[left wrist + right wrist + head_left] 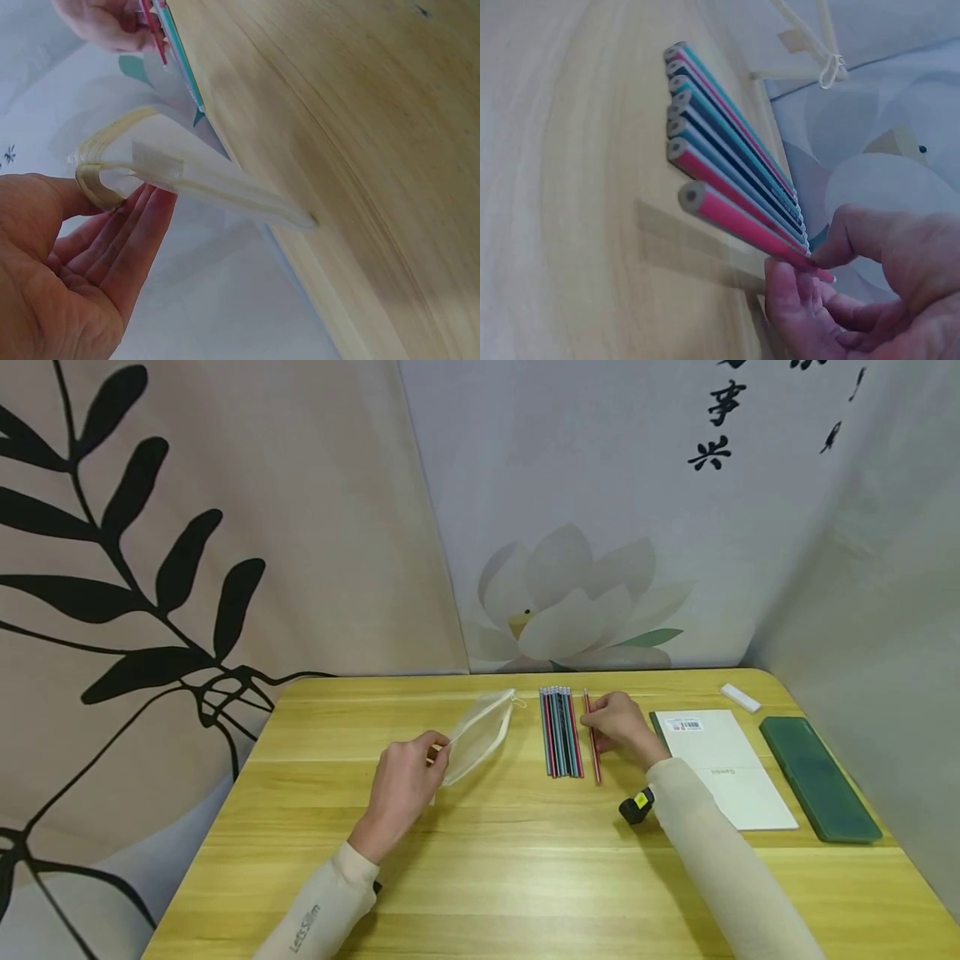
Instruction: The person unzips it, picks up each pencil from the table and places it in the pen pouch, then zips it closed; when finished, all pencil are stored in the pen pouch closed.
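Observation:
My left hand [405,777] pinches the edge of a translucent pouch [480,739] with a pale zip and a small pull loop. In the left wrist view the pouch [202,169] sags partly open from thumb and fingers. Between thumb and fingertips, my right hand [621,727] pinches a red pencil [742,225] close to its far end; the unsharpened near end points toward me. Just left of it, several pencils [561,732] in red, teal and dark colours lie side by side in a row on the table.
Right of the pencils lies a white notebook [731,768] with a barcode label. Beyond it are a dark green case [820,779] and a white eraser [740,697]. The wooden table [525,877] meets a printed cloth backdrop [345,527] at its back edge.

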{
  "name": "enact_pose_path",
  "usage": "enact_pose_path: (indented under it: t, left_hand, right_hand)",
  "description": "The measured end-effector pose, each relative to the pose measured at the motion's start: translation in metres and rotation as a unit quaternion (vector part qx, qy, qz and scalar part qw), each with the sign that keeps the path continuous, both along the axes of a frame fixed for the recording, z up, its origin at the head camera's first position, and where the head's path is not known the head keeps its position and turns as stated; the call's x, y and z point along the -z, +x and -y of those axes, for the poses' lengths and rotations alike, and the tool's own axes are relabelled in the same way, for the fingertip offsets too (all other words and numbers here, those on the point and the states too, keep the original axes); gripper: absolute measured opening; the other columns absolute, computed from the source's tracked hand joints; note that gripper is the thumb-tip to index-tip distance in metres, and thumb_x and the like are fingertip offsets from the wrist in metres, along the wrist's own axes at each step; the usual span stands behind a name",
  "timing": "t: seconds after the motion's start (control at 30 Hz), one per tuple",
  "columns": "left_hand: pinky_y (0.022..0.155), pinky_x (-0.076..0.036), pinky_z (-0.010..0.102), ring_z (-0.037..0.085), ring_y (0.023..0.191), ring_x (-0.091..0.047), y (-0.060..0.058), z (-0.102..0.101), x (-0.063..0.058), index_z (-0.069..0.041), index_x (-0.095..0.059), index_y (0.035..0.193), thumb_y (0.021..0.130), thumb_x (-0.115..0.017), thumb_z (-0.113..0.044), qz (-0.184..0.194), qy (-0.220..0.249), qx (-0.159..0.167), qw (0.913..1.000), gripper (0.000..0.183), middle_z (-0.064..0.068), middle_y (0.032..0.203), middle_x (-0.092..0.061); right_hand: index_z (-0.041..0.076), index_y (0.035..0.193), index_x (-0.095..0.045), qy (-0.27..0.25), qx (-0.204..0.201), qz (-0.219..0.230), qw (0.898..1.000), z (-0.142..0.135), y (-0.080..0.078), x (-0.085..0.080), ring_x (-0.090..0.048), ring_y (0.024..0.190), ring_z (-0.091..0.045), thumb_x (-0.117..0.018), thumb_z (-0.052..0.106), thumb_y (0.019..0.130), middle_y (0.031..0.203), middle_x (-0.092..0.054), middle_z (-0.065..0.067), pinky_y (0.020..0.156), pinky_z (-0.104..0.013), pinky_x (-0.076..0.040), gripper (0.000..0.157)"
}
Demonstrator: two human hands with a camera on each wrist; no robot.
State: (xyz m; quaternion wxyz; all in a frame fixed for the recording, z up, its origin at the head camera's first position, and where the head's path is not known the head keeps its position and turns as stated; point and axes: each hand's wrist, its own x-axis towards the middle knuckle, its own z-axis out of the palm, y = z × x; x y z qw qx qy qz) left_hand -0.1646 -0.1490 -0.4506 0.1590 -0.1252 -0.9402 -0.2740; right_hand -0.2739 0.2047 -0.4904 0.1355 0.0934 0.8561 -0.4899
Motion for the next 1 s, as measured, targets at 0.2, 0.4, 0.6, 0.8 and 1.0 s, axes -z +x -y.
enact_pose_path:
  t: [0.2,0.4,0.6,0.8,1.0]
  left_hand:
    - [0.042,-0.042,0.015,0.004,0.05,-0.063,0.0,-0.002,0.0,-0.009,-0.08,0.106,0.1,-0.072,-0.015,-0.003,-0.001,0.004,1.0,0.011,0.009,0.084,-0.081]
    - [0.043,-0.042,0.015,0.005,0.051,-0.065,-0.001,-0.004,0.0,-0.009,-0.08,0.106,0.101,-0.072,-0.016,-0.003,-0.006,0.005,1.0,0.012,0.008,0.084,-0.081]
    - [0.043,-0.042,0.015,0.005,0.051,-0.065,-0.001,-0.006,-0.001,-0.009,-0.08,0.106,0.101,-0.072,-0.016,0.003,-0.002,0.005,1.0,0.013,0.009,0.085,-0.081]
    - [0.044,-0.044,0.015,0.006,0.054,-0.067,-0.002,-0.007,-0.001,-0.01,-0.08,0.107,0.102,-0.071,-0.017,0.007,-0.002,0.004,1.0,0.013,0.008,0.085,-0.081]
    - [0.043,-0.043,0.015,0.005,0.053,-0.066,-0.003,-0.007,0.0,-0.009,-0.08,0.106,0.101,-0.071,-0.016,0.008,-0.002,0.006,0.9999,0.012,0.009,0.084,-0.081]
  right_hand:
    - [-0.001,0.126,-0.054,-0.095,0.028,0.021,0.995,-0.007,0.002,-0.002,-0.06,0.065,-0.016,-0.066,0.012,0.098,0.086,-0.06,-0.006,0.058,-0.033,-0.061,0.034]
    - [-0.003,0.137,-0.048,-0.191,0.02,0.015,0.981,-0.001,0.012,-0.009,-0.066,0.081,-0.014,-0.062,0.011,0.101,0.101,-0.063,-0.008,0.07,-0.035,-0.065,0.041]
    - [0.004,0.126,-0.046,-0.298,0.031,-0.002,0.954,0.023,0.026,-0.019,-0.067,0.089,-0.017,-0.057,0.006,0.104,0.106,-0.063,-0.006,0.07,-0.033,-0.065,0.024]
    - [0.012,0.112,-0.046,-0.411,0.114,-0.032,0.904,0.058,0.04,-0.03,-0.065,0.085,-0.013,-0.055,0.0,0.101,0.114,-0.058,-0.006,0.076,-0.037,-0.066,0.019]
    - [0.015,0.107,-0.047,-0.471,0.169,-0.095,0.861,0.098,0.053,-0.03,-0.061,0.082,-0.015,-0.055,-0.007,0.095,0.091,-0.06,0.002,0.076,-0.044,-0.066,0.026]
